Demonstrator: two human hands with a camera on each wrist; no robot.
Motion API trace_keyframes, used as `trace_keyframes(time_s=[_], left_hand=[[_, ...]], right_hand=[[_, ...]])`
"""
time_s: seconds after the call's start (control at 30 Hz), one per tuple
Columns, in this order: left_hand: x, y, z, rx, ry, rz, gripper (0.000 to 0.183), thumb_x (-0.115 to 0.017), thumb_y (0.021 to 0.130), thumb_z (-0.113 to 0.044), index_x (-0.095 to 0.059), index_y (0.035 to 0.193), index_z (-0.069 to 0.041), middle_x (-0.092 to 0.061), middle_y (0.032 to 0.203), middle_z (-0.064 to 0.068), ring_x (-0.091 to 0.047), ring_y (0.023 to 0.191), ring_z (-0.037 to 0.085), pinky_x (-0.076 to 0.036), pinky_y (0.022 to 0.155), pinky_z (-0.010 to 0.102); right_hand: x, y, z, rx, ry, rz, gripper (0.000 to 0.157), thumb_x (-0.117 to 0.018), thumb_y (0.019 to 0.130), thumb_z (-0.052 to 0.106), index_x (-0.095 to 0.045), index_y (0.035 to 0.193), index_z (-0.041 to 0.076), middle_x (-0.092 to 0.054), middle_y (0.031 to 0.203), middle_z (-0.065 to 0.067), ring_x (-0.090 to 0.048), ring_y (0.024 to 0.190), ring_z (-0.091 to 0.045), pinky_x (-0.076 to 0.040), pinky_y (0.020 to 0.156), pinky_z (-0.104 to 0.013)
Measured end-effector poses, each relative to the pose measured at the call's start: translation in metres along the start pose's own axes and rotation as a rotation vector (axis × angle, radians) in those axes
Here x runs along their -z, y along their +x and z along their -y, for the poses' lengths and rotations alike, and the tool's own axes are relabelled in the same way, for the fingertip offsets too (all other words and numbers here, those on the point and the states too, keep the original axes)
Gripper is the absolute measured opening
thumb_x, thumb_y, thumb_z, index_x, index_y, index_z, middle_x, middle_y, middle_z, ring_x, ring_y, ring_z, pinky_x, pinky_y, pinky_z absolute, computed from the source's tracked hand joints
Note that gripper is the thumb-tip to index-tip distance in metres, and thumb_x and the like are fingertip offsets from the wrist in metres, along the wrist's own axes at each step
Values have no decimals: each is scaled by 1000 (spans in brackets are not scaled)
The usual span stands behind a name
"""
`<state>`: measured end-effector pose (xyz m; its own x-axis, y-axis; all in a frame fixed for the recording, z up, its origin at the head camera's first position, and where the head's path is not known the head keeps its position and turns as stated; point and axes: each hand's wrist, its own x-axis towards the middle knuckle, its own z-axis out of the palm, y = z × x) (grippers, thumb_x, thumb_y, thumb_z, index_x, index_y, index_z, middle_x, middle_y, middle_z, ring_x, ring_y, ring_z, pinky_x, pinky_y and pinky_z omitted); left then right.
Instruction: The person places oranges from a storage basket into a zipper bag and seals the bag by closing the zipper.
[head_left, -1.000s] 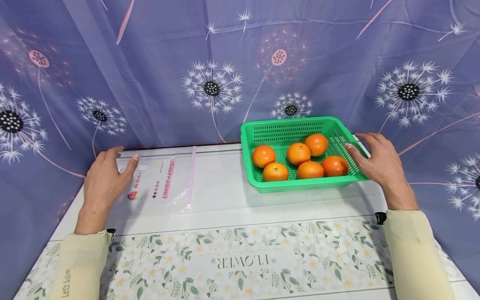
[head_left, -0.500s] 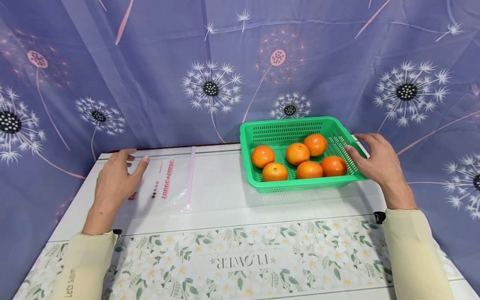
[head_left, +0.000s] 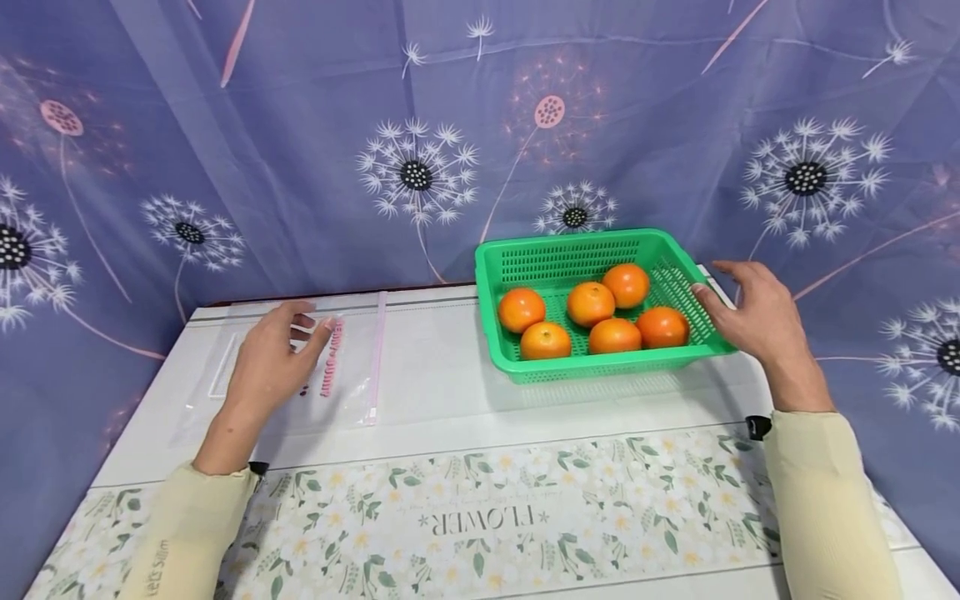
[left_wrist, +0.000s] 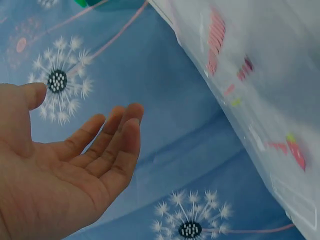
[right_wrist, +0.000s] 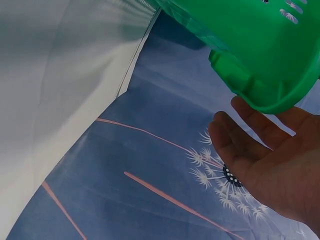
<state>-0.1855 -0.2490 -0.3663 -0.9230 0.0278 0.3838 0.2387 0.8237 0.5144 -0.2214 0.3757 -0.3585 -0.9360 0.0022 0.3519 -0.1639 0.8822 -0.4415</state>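
Observation:
In the head view my left hand [head_left: 272, 358] hovers over a clear zip bag [head_left: 352, 408] with pink print and a pink zip edge. Its fingers are relaxed and bent a little, holding nothing; the left wrist view shows the bare palm [left_wrist: 55, 185]. At the right end of a green plastic basket [head_left: 517, 367] is my right hand [head_left: 761, 317], thumb near the rim and fingers outside the end wall. In the right wrist view those loosely bent fingers lie close to the basket's rim [right_wrist: 270, 105]; whether they touch it I cannot tell. Several oranges [head_left: 546, 341] lie inside the basket.
The table [head_left: 427, 367] has a white cover with a floral band [head_left: 480, 517] lettered FLOWER across its front. A purple curtain [head_left: 315, 125] with dandelion print hangs behind and at both sides. The zip bag lies flat, left of the basket.
My left hand has moved to the right across the zip bag, uncovering its left part. The right hand has stayed by the basket. The view has shifted slightly.

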Motion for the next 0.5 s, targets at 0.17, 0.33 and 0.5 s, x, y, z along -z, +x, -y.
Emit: trace_keyframes(time_s=[0.17,0.33,0.5], left_hand=[[-14,0,-7,0,-61,75,52,-62,108,-41,-61,141,-1,-73,116,22,-73,102,42,-57,87,59],[-26,4,-13,-10,-98,114,52,-60,108,-44,-61,141,-3,-74,115,16,-73,102,35,-59,85,54],[-33,10,-23,-31,-116,124,50,-61,108,-43,-63,138,-3,-74,112,15,-73,98,34,-58,87,52]], right_hand=[[-1,-2,-3,-14,-8,21,66,-57,108,45,-51,150,-6,-52,144,-35,-52,120,-54,-40,96,-72],[-3,0,-3,-12,-3,25,67,-56,108,46,-50,150,-7,-52,144,-35,-52,121,-54,-40,97,-71],[-4,6,1,-15,1,42,69,-55,109,47,-49,151,-8,-50,145,-36,-51,124,-55,-40,98,-72]])
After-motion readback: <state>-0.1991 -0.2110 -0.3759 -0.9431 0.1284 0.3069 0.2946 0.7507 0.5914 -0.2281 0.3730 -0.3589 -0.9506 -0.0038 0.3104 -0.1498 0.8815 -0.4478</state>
